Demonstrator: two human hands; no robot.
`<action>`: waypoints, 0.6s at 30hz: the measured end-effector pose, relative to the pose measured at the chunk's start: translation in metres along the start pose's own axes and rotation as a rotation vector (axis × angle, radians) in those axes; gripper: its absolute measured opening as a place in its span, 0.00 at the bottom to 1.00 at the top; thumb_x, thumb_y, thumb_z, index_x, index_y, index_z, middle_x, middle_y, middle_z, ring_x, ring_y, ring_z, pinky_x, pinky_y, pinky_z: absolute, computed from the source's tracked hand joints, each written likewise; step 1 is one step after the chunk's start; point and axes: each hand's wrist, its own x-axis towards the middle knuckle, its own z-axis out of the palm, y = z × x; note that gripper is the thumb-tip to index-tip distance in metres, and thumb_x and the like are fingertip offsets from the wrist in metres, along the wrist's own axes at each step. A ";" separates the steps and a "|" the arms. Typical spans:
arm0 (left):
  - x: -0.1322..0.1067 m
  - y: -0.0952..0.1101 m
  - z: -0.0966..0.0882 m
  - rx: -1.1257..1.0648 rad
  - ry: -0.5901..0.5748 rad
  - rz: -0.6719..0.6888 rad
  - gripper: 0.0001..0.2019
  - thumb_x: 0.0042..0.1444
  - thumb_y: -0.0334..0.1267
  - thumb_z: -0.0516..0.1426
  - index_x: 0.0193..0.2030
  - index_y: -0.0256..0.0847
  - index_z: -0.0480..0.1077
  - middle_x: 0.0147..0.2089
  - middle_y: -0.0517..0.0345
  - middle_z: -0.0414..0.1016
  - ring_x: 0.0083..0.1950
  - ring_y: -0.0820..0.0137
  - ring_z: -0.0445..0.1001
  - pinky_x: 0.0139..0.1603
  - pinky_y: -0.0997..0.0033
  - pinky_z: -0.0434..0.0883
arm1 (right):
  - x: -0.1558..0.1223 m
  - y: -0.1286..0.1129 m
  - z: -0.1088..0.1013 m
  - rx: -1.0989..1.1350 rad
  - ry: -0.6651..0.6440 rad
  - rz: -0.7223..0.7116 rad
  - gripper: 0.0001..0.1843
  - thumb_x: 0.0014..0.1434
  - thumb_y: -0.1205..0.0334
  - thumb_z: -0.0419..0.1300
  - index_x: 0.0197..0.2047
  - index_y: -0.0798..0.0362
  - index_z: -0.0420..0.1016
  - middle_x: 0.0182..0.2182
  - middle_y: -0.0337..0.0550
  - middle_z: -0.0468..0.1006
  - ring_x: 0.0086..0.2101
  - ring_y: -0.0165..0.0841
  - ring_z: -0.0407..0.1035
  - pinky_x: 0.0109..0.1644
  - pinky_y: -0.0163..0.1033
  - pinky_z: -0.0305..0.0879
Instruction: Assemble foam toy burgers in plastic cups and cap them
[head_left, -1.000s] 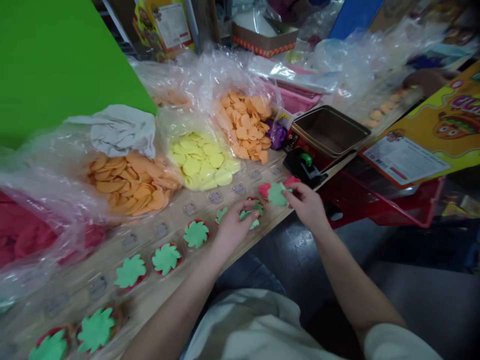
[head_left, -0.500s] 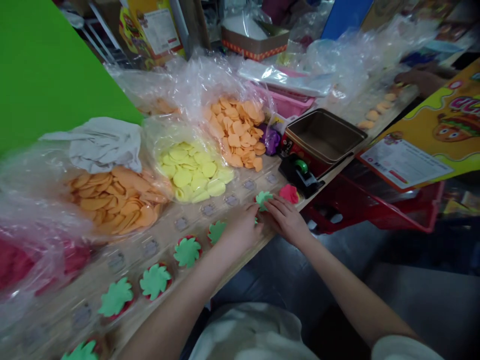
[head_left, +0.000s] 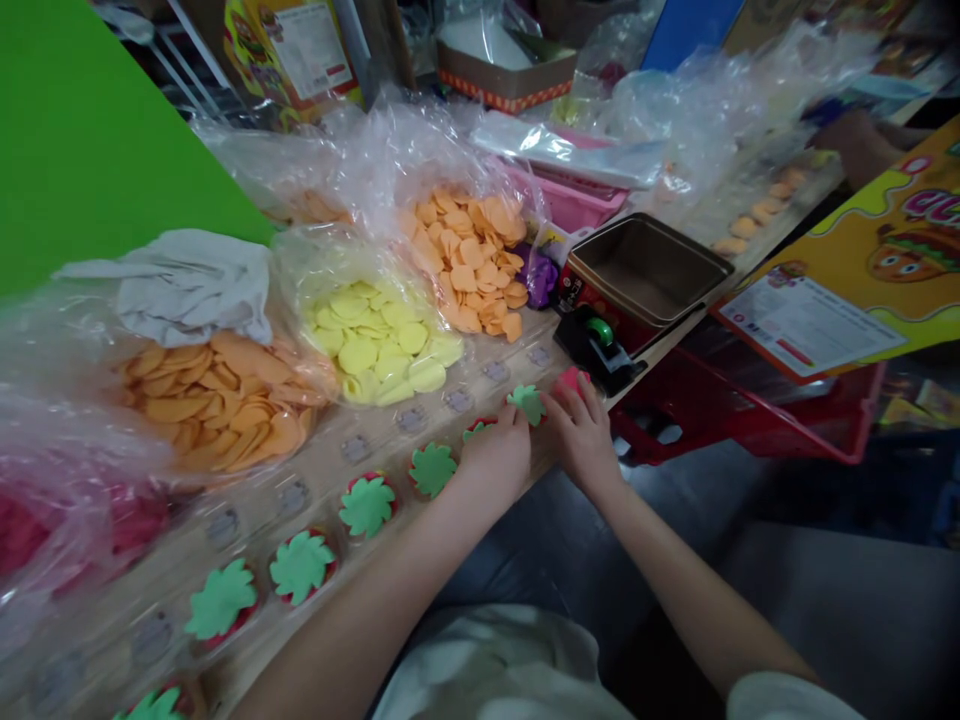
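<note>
My left hand (head_left: 495, 455) lies over a green frilly foam piece on a red disc (head_left: 478, 428), hiding most of it. A loose green frilly foam piece (head_left: 527, 403) sits between my two hands, touching neither clearly. My right hand (head_left: 581, 435) has its fingertips on a red foam disc (head_left: 574, 380), which is mostly hidden. Down the wooden board (head_left: 390, 445) to the lower left runs a row of green pieces on red discs, such as one (head_left: 367, 506) near my left wrist. Small clear round blisters (head_left: 356, 448) line the board's far side.
Open bags hold orange discs (head_left: 457, 260), yellow discs (head_left: 367, 350) and more orange discs (head_left: 217, 400). A metal tin (head_left: 645, 270) and a black device with a green knob (head_left: 598, 340) stand near my right hand. Another person's hand (head_left: 859, 145) is at top right.
My hands have come closer together over the far end of the row. The right hand has moved from the green piece onto the red disc. The view has shifted slightly.
</note>
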 end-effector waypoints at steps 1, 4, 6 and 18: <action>-0.002 0.000 -0.001 -0.019 0.027 0.005 0.23 0.53 0.31 0.49 0.58 0.36 0.55 0.61 0.39 0.53 0.45 0.62 0.71 0.41 0.67 0.69 | -0.003 0.000 0.000 0.013 0.012 -0.012 0.25 0.54 0.74 0.49 0.55 0.50 0.62 0.58 0.48 0.56 0.61 0.43 0.34 0.59 0.55 0.46; -0.005 0.000 0.002 -0.040 0.007 0.006 0.25 0.52 0.29 0.50 0.58 0.36 0.55 0.62 0.38 0.51 0.46 0.60 0.70 0.41 0.67 0.68 | -0.012 -0.003 0.000 0.039 -0.011 -0.067 0.25 0.54 0.73 0.51 0.54 0.47 0.64 0.58 0.47 0.56 0.61 0.45 0.35 0.57 0.56 0.48; -0.004 -0.001 0.005 -0.053 -0.045 0.000 0.25 0.50 0.27 0.51 0.58 0.35 0.55 0.60 0.36 0.53 0.43 0.60 0.72 0.38 0.66 0.69 | -0.014 -0.004 0.001 0.052 -0.029 -0.071 0.24 0.53 0.72 0.52 0.53 0.46 0.65 0.58 0.47 0.56 0.60 0.46 0.36 0.56 0.58 0.49; 0.029 -0.007 -0.006 -0.027 -0.031 0.042 0.24 0.51 0.23 0.46 0.57 0.33 0.57 0.59 0.38 0.57 0.50 0.55 0.67 0.46 0.59 0.65 | -0.001 0.000 0.003 -0.018 -0.036 0.053 0.29 0.52 0.77 0.49 0.57 0.47 0.59 0.60 0.48 0.52 0.61 0.46 0.30 0.58 0.58 0.44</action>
